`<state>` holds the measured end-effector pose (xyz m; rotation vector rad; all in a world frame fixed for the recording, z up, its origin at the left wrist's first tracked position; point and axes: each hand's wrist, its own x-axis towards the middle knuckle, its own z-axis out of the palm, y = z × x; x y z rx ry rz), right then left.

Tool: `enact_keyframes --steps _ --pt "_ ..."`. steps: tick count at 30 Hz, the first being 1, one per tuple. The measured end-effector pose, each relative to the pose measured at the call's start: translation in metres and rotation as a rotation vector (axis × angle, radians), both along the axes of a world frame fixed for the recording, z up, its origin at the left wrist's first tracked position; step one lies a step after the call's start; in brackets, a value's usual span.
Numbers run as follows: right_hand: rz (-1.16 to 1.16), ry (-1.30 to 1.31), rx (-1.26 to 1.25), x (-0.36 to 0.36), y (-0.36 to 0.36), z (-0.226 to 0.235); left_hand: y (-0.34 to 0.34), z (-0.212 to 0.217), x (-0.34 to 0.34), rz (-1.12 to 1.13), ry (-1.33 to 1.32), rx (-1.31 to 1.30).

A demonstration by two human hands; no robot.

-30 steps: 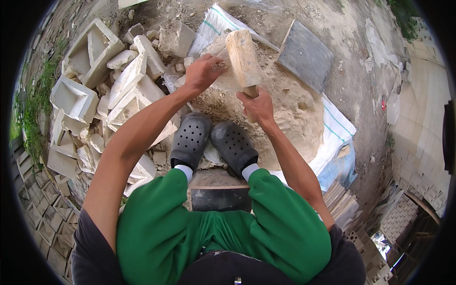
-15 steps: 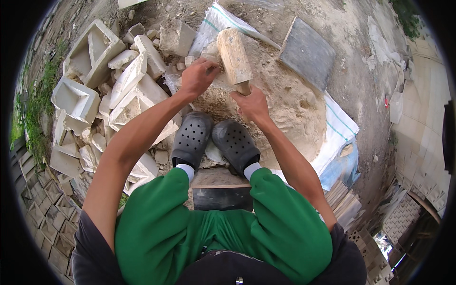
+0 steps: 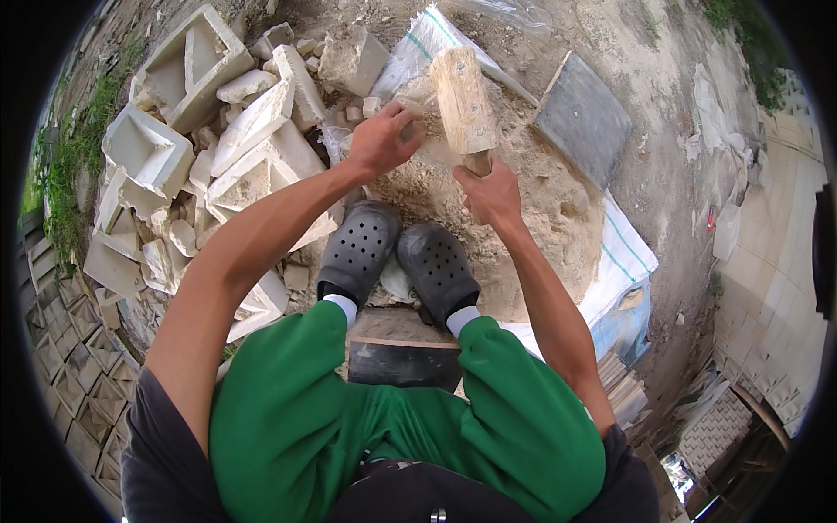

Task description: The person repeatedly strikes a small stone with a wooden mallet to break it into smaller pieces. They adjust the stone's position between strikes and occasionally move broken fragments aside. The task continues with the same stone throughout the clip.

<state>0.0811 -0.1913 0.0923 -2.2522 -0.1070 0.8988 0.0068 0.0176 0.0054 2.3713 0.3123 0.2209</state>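
And there was the right hand (image 3: 494, 192), its fingers wrapped firmly round the handle of a pale wooden mallet (image 3: 466, 100) with a thick, rounded head! That mallet pointed away from the body, its head over the tan, crumbly heap of powder (image 3: 558, 235); whether wood met powder, you couldn't tell. Over to the left hand (image 3: 384, 139): fingers curled inward, just beside the mallet's head, and whether they pinched anything was impossible to say.

The heap lay on a white woven plastic sheet with green stripes (image 3: 623, 235), dark grey foam clogs (image 3: 362, 240) planted at its near edge, a pile of off-white broken moulds (image 3: 253, 174) off to the left.

The step in hand looked like pounding lumps into powder. The next move, by my reading, called for a steady grip, a controlled downward stroke, and those left fingers kept well out from under the head!
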Motion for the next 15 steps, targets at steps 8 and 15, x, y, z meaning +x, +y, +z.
enact_keyframes --steps 8,15 --pt "0.052 -0.048 -0.038 -0.008 -0.011 -0.041 -0.003 0.0 0.004 -0.017 0.016 0.01" --pt "-0.013 -0.083 0.074 -0.011 -0.009 -0.007 0.0 -0.004 0.001 -0.027 -0.033 0.002"
